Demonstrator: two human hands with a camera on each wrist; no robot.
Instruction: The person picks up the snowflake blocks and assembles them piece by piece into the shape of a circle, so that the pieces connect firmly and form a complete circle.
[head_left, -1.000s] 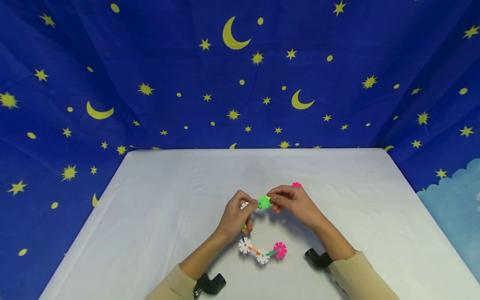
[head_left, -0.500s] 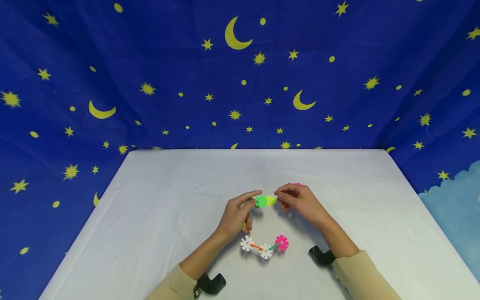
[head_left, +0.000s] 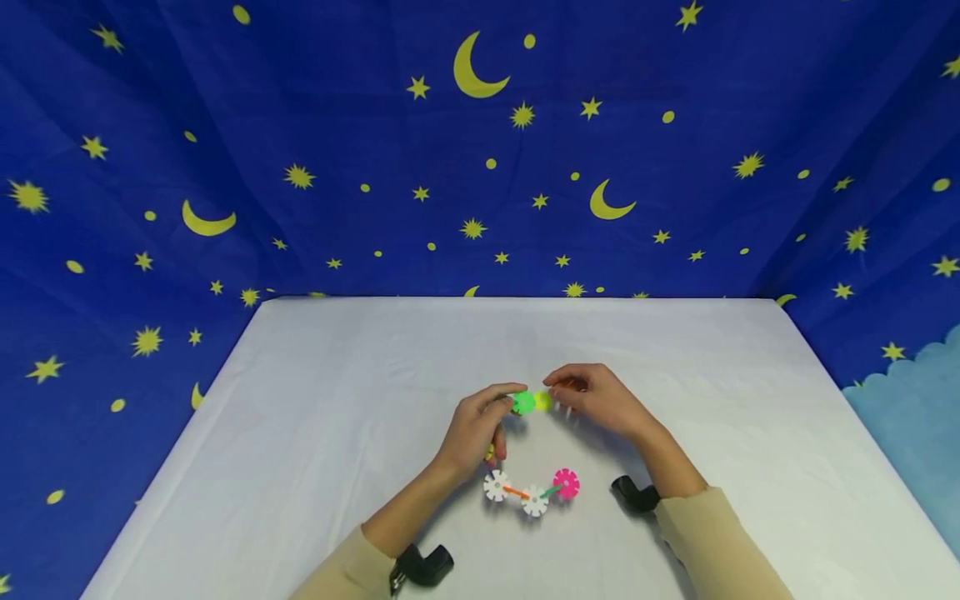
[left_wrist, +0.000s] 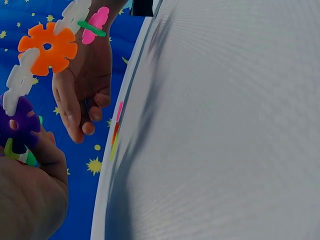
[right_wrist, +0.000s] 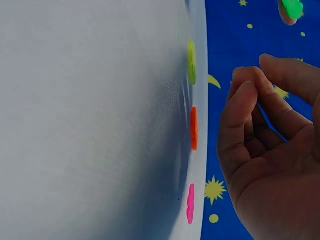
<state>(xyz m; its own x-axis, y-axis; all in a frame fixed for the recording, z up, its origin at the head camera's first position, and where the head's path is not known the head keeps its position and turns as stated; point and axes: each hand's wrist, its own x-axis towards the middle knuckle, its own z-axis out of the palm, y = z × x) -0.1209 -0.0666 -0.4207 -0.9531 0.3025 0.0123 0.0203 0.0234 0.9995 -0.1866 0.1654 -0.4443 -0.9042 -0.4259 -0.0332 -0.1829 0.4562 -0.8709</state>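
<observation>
My left hand (head_left: 476, 425) pinches one end of a chain of interlocking notched plastic discs. A green disc (head_left: 523, 403) shows at its fingertips, and the purple disc (left_wrist: 19, 122) sits just above the hand in the left wrist view. From there the chain runs on through white, an orange disc (left_wrist: 47, 47), white again, a small green one and a pink disc (head_left: 566, 483) at the far end. My right hand (right_wrist: 280, 160) holds nothing; its fingers are loosely bent close over a loose orange disc (right_wrist: 194, 128). A yellow disc (head_left: 542, 401) lies by its fingertips.
A loose pink disc (right_wrist: 190, 204) lies on the white-covered table (head_left: 337, 400), in line with the yellow and orange ones. Black wrist devices (head_left: 425, 567) sit at both wrists. Behind the table hangs a blue cloth (head_left: 375, 125) with yellow stars and moons.
My right hand has drawn away from the green disc to the right, its fingers now loose. The left hand keeps its grip. The loose pink disc has become hidden behind the right hand in the head view.
</observation>
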